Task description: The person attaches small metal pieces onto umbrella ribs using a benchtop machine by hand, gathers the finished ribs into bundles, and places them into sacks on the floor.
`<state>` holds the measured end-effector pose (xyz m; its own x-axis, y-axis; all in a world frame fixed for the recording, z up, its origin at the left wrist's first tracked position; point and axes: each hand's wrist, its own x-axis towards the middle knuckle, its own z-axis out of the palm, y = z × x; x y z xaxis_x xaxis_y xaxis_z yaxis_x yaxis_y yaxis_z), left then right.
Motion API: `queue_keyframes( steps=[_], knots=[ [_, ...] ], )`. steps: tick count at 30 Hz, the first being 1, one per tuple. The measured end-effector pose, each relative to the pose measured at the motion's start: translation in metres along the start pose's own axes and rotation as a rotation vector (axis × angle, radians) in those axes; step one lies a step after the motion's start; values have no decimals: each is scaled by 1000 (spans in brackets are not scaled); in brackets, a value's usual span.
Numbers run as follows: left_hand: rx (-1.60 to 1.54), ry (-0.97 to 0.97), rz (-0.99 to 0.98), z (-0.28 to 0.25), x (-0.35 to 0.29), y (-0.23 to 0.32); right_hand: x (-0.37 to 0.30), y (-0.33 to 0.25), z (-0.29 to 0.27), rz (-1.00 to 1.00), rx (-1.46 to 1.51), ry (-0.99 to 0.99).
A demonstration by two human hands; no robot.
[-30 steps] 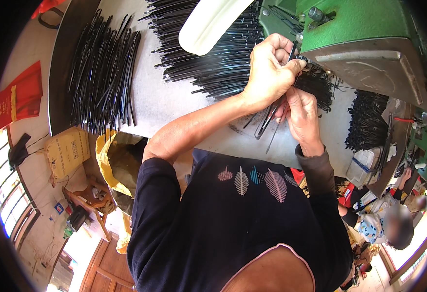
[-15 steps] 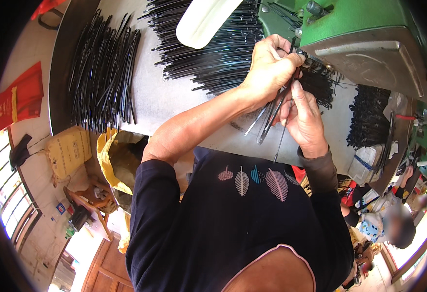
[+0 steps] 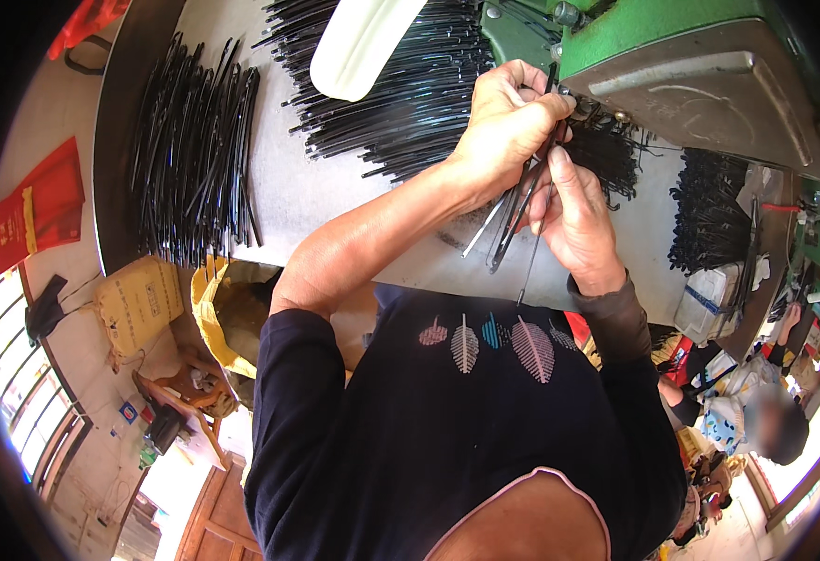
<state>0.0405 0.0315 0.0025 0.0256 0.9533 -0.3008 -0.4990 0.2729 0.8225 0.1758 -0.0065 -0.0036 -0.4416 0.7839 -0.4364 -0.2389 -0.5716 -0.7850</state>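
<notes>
My left hand (image 3: 506, 123) is closed around a small bunch of thin black strips (image 3: 515, 224), thumb and fingers pinching near their upper ends. Just below it, my right hand (image 3: 575, 217) pinches strips of the same bunch between thumb and fingers. Their lower ends fan out toward my shirt, and one thin strip hangs apart from the others. Both hands are beside the lower left corner of a green machine (image 3: 658, 39). The upper strip ends are partly hidden by my fingers.
A wide heap of black strips (image 3: 400, 112) lies beyond my left forearm, with a white trough-like piece (image 3: 358, 51) over it. Another bundle (image 3: 195, 154) is at the metal table's (image 3: 274, 178) left. Dark pieces (image 3: 704, 210) are stacked at right. A yellow sack (image 3: 209, 313) stands below the table edge.
The whole view has shifted slightly to the left. Both hands keep their grip on the strips beside the machine, with only small finger movement.
</notes>
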Motion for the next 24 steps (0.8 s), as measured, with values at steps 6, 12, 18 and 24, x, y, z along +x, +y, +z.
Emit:
queue_keyframes(
  steps=[6,12,18,24],
  knots=[
    [10,-25,-28,-1,3,1,2,4,1,-47,-47,31],
    [254,46,85,-81,-20,51,-14,-24,-32,-566,-992,158],
    [1900,650,619,-173,-69,90,-22,-17,-33,-777,-1586,-8],
    [1234,79,549,-91,-102,17,-4,-15,-27,-811,-2002,-141]
  ],
)
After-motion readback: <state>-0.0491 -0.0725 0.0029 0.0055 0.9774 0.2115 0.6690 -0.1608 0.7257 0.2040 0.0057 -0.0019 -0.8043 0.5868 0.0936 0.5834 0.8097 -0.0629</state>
